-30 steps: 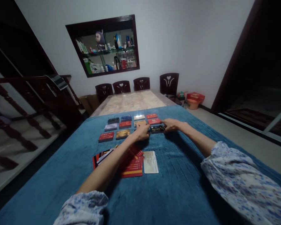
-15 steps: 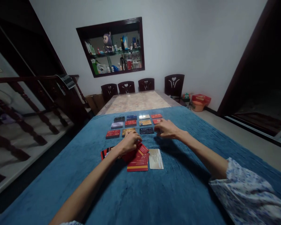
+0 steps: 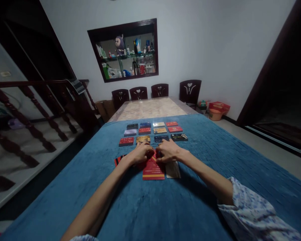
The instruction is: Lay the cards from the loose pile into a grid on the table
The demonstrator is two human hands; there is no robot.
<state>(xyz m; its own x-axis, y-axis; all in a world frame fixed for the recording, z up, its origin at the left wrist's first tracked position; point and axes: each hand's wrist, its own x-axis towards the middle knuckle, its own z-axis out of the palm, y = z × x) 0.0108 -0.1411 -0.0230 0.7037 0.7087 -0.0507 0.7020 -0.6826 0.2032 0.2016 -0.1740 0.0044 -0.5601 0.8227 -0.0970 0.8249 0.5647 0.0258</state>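
My left hand [image 3: 141,154] is closed, its curled fingers on a tilted red card [image 3: 154,156] above the blue cloth. Against that card's right side are the bent fingers of my right hand [image 3: 169,151], partly hiding it. Under and in front of the hands lies a larger-looking red card with a yellow stripe [image 3: 153,174]. A cream card [image 3: 173,170] lies beside it, partly below my right hand. Left of my left hand, a red and black striped card [image 3: 118,160] shows. Just beyond my right hand is a black card [image 3: 179,137].
Cards lie in three rows past my hands, including a red stack [image 3: 126,141], a gold card [image 3: 143,139] and a lilac stack [image 3: 130,132]. The blue cloth [image 3: 150,207] covers the near table; chairs [image 3: 190,90] stand around its far end.
My right hand has come back and left from the rows to beside my left hand. A black card now shows at the right end of the nearest row.
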